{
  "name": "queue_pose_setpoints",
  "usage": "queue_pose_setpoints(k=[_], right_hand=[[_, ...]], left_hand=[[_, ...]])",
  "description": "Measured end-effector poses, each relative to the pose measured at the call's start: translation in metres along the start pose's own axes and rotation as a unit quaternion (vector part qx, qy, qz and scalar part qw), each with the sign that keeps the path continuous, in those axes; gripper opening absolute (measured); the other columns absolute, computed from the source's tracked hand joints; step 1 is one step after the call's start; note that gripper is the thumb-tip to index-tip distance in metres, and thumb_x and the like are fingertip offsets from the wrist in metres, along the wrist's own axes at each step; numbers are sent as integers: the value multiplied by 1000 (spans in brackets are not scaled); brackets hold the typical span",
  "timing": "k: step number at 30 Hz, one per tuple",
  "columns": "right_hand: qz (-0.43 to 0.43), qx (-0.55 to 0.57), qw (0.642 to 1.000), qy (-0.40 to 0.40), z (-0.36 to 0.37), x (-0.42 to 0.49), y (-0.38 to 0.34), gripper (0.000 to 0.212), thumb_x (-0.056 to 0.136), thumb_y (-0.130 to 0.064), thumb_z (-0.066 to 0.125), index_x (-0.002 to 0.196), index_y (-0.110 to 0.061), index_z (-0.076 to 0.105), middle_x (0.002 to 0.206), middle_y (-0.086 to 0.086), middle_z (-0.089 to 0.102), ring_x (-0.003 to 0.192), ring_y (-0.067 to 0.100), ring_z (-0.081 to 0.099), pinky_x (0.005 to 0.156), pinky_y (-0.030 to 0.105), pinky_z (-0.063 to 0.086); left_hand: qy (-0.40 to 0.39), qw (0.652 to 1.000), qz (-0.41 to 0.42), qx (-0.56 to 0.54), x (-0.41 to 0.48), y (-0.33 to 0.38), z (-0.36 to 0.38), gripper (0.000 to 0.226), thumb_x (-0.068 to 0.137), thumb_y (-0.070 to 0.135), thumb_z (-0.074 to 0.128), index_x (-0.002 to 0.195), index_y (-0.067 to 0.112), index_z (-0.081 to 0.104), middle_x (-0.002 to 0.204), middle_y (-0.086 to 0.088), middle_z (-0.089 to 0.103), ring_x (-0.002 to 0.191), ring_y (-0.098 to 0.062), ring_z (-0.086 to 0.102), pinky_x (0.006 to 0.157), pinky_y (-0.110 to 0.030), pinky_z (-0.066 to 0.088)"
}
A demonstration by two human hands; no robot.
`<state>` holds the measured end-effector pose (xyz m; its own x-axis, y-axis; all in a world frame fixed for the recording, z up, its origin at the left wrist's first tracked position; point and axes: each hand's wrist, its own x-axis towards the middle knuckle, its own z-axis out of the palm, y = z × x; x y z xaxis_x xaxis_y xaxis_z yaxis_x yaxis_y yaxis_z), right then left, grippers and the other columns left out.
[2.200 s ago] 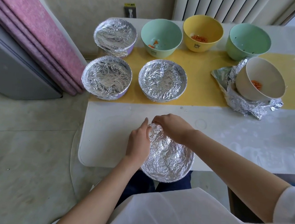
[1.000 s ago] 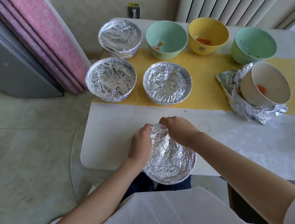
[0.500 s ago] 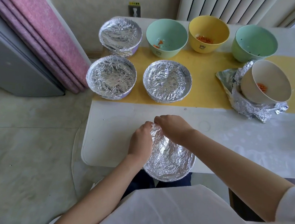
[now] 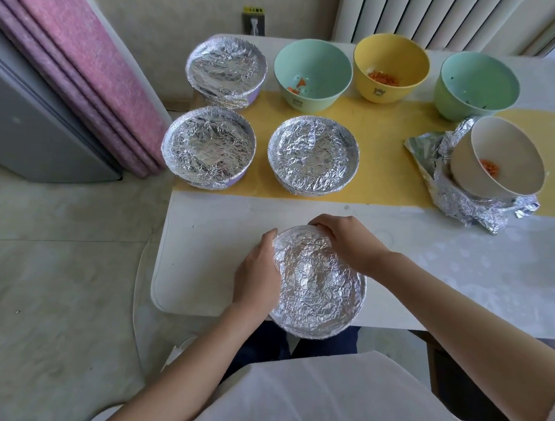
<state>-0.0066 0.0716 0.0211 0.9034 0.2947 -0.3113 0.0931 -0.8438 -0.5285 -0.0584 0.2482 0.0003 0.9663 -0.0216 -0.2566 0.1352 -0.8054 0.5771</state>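
While the foil-covered bowl [image 4: 317,281] sits at the near edge of the white table [image 4: 206,237], the left hand [image 4: 257,275] grips its left rim and the right hand [image 4: 344,241] curls over its far rim

The only writing is on a small yellow sticker [image 4: 253,9] above the wall socket [image 4: 254,24], at twelve o'clock beyond the worktop [image 4: 203,271]; its dark characters are too small to read. The yellow bowl [image 4: 392,57] at one o'clock and the mint bowl [image 4: 315,66] at twelve each carry a tiny printed emblem without legible words.
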Motion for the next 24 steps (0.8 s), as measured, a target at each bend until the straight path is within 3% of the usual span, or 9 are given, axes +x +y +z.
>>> queue_pose_setpoints(k=[5, 8, 12, 14, 18, 21, 24], right_hand=[[17, 8, 1000, -1, 3, 1, 1, 28, 95, -6, 48, 120, -9, 59, 111, 11, 67, 102, 29, 61, 86, 35, 45], [6, -45, 999, -26, 2, 3, -1, 33, 92, 0, 48, 122, -10, 57, 106, 12, 67, 96, 30, 61, 83, 38, 47], [3, -100, 994, -41, 0, 3, -3, 18, 86, 2, 53, 94, -13, 51, 79, 7, 56, 76, 30, 56, 61, 33, 37], [-8, -121, 992, -33, 0, 2, -6, 19, 85, -6, 60, 103, -10, 54, 84, 10, 59, 79, 31, 57, 61, 30, 33], [3, -160, 987, -34, -4, 5, -8, 17, 93, -8, 48, 108, -12, 55, 84, 7, 57, 71, 26, 49, 61, 29, 35], [7, -122, 991, -48, -4, 11, -7, 20, 96, -5, 39, 101, -10, 57, 80, 7, 55, 71, 27, 52, 61, 31, 41], [6, -69, 997, -32, 3, 11, -4, 22, 92, 3, 41, 97, -8, 60, 75, 10, 59, 71, 30, 56, 63, 37, 44]], left_hand=[[-1, 995, 30, -92, 8, 3, -8, 37, 100, 12, 35, 136, 9, 44, 137, -5, 49, 125, -19, 45, 100, -21, 33], [0, 992, 45, -118, 18, 10, -6, 33, 99, 12, 39, 129, 10, 53, 126, -6, 59, 116, -20, 54, 97, -26, 40], [35, 994, 54, -88, 21, 13, -2, 27, 97, 6, 41, 114, 12, 62, 100, -11, 69, 92, -30, 63, 75, -37, 50], [48, 995, 50, -73, 19, 14, -1, 27, 95, 2, 43, 112, 11, 62, 97, -12, 69, 89, -31, 63, 71, -33, 48], [58, 996, 47, -58, 17, 17, 0, 38, 88, -9, 43, 115, 12, 61, 103, -11, 69, 94, -30, 62, 75, -34, 47], [59, 995, 51, -54, 16, 17, 1, 42, 86, -11, 44, 117, 12, 61, 106, -11, 68, 97, -30, 63, 80, -37, 50], [67, 994, 59, -59, 15, 17, 1, 43, 85, -12, 44, 117, 11, 61, 106, -10, 68, 97, -31, 63, 81, -37, 50]])
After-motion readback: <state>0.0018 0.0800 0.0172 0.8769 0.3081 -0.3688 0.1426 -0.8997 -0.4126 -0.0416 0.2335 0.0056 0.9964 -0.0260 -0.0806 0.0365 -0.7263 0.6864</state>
